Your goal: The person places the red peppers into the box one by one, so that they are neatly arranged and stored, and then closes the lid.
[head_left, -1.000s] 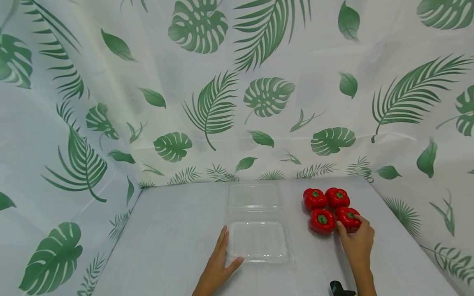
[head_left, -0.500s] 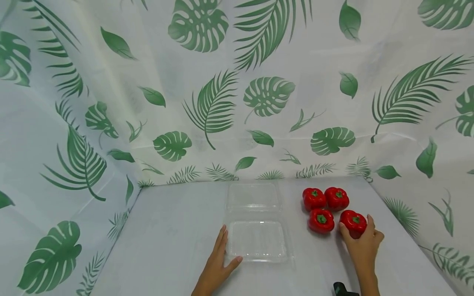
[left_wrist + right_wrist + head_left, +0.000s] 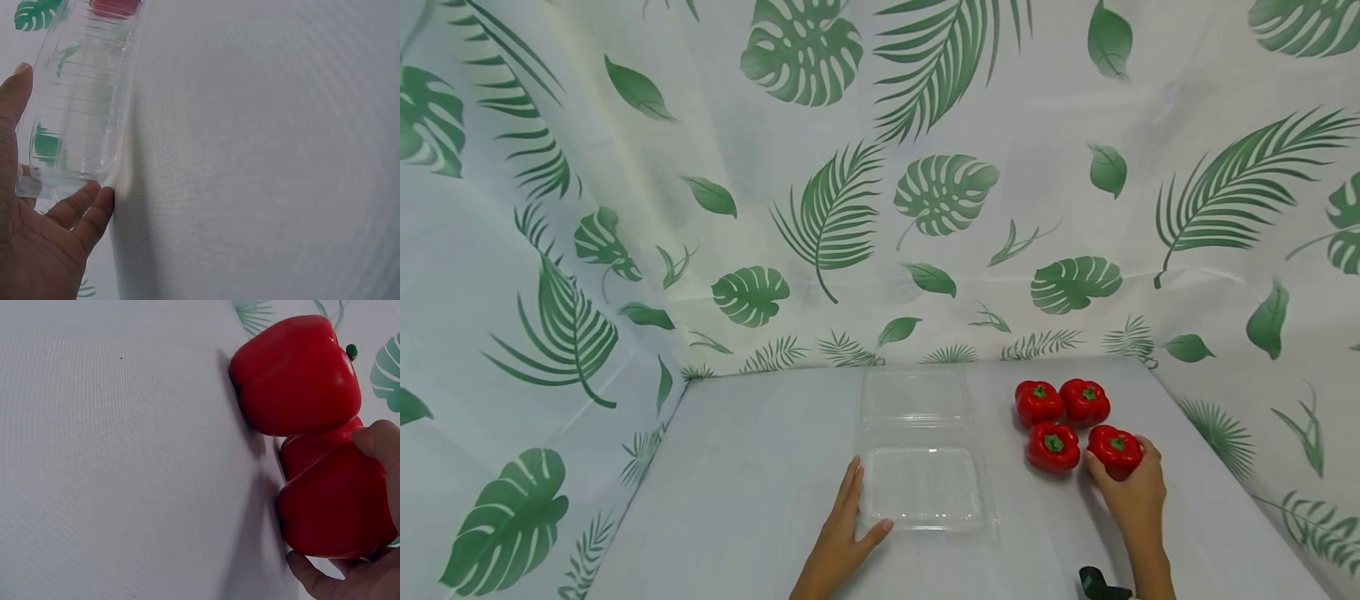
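The left hand (image 3: 841,540), fingers straight, touches the clear container (image 3: 921,492) while the right hand (image 3: 1137,492) grips 1 red pepper (image 3: 1112,447) beside 3 others (image 3: 1053,452), apparently a grasping step, the next move needing a steady hold.

Right hand (image 3: 1138,493): I see it grip one pepper (image 3: 1116,448)
Left hand (image 3: 842,533): touches the clear box (image 3: 923,490)
Other peppers (image 3: 1054,447): three, clustered nearby

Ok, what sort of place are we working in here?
Probably a makeshift booth for practice or recording, rather than a kitchen: leaf-print sheeting rises at the back and both sides of a white table, where red peppers and a clear plastic container are set out.
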{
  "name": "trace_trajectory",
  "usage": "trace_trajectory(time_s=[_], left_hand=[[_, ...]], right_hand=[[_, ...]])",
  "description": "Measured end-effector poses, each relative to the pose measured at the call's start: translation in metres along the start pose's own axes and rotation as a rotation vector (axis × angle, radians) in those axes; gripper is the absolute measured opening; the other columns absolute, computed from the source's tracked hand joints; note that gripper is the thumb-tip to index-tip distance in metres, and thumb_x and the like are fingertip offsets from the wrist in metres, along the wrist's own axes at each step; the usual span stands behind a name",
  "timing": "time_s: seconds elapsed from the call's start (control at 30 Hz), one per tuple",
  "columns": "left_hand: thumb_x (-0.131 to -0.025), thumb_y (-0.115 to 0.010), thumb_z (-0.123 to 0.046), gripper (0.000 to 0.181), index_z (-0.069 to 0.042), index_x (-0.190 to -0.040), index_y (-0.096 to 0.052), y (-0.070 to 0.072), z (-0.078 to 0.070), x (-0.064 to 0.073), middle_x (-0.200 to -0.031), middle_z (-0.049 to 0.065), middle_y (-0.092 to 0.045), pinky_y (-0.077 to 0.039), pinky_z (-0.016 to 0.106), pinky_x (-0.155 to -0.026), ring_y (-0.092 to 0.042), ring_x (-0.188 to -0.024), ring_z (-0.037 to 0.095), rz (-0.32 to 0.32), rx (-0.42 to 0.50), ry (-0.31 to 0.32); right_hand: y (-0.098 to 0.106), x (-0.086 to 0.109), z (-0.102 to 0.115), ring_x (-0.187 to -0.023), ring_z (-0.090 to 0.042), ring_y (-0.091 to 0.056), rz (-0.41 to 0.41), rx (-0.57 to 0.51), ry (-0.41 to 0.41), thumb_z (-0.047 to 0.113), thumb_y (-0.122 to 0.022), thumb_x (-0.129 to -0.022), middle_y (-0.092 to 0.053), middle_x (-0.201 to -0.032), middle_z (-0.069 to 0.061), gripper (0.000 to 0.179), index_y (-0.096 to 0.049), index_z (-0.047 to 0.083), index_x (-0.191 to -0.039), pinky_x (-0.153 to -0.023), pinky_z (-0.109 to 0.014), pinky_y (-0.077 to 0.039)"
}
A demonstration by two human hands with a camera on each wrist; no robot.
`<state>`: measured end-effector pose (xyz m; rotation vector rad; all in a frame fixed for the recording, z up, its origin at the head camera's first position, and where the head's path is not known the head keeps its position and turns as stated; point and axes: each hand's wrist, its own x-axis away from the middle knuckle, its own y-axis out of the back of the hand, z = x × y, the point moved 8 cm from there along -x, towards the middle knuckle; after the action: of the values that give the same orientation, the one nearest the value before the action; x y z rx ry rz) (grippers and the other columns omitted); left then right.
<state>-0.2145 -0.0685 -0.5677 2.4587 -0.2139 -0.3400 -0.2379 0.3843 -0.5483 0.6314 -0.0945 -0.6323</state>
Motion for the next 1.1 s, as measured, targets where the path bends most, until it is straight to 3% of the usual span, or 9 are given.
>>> trace_trajectory(time_s=[0.27, 0.6, 0.67, 0.73, 0.83, 0.93, 1.1], left_hand=[[-0.090, -0.065, -0.049, 0.090, -0.006, -0.156, -0.020, -0.001, 0.000, 0.000, -0.165, 0.008, -0.012, -0.046, 0.049, -0.106, -0.031, -0.146, 0.031, 0.001, -0.011, -0.018], [-0.090, -0.066, -0.048, 0.091, -0.005, -0.155, -0.021, 0.000, -0.001, -0.001, -0.165, 0.007, -0.012, -0.042, 0.052, -0.109, -0.027, -0.148, 0.030, -0.002, -0.009, -0.015], [-0.090, -0.066, -0.049, 0.091, -0.005, -0.155, -0.021, 0.000, -0.001, 0.000, -0.166, 0.006, -0.011, -0.043, 0.052, -0.108, -0.028, -0.148, 0.030, -0.003, -0.015, -0.014], [-0.090, -0.065, -0.049, 0.090, -0.005, -0.155, -0.020, 0.000, -0.001, 0.000, -0.166, 0.006, -0.011, -0.044, 0.051, -0.108, -0.029, -0.147, 0.029, -0.003, -0.020, -0.017], [-0.090, -0.065, -0.048, 0.090, -0.005, -0.155, -0.021, 0.000, -0.001, 0.000, -0.166, 0.006, -0.012, -0.044, 0.051, -0.108, -0.029, -0.147, 0.030, -0.004, -0.027, -0.020], [-0.090, -0.066, -0.048, 0.091, -0.004, -0.155, -0.021, 0.001, -0.002, 0.000, -0.165, 0.008, -0.012, -0.042, 0.053, -0.109, -0.028, -0.147, 0.031, -0.004, -0.032, -0.023], [-0.090, -0.066, -0.048, 0.091, -0.003, -0.155, -0.021, 0.001, -0.003, -0.001, -0.165, 0.008, -0.012, -0.042, 0.054, -0.109, -0.029, -0.147, 0.032, -0.002, -0.038, -0.021]], right_hand=[[0.010, 0.005, -0.004, -0.145, -0.042, -0.022, -0.074, -0.072, -0.044, 0.021, -0.070, -0.088, -0.025, -0.153, -0.027, 0.089, -0.013, 0.002, -0.154, -0.104, -0.070, -0.036], [0.018, 0.014, 0.027, -0.146, -0.027, -0.021, -0.141, -0.167, 0.028, 0.021, -0.073, -0.086, -0.024, -0.156, -0.012, 0.089, -0.017, 0.020, -0.155, -0.107, -0.064, -0.040], [0.020, 0.016, 0.036, -0.146, -0.022, -0.024, -0.149, -0.194, 0.046, 0.022, -0.075, -0.085, -0.026, -0.156, -0.006, 0.089, -0.018, 0.027, -0.154, -0.110, -0.053, -0.042], [0.020, 0.018, 0.045, -0.144, -0.019, -0.027, -0.148, -0.223, 0.076, 0.022, -0.076, -0.085, -0.028, -0.156, -0.002, 0.090, -0.019, 0.032, -0.153, -0.109, -0.032, -0.046], [0.018, 0.021, 0.059, -0.137, -0.015, -0.034, -0.137, -0.264, 0.131, 0.020, -0.078, -0.083, -0.033, -0.154, -0.001, 0.089, -0.023, 0.032, -0.152, -0.091, -0.003, -0.044], [0.014, 0.024, 0.074, -0.130, -0.009, -0.037, -0.112, -0.313, 0.178, 0.016, -0.078, -0.082, -0.037, -0.151, -0.004, 0.087, -0.026, 0.026, -0.151, -0.078, 0.004, -0.038], [0.001, 0.032, 0.097, -0.125, -0.004, -0.038, -0.049, -0.383, 0.249, 0.010, -0.080, -0.079, -0.041, -0.148, -0.003, 0.087, -0.029, 0.022, -0.149, -0.081, 0.002, -0.042]])
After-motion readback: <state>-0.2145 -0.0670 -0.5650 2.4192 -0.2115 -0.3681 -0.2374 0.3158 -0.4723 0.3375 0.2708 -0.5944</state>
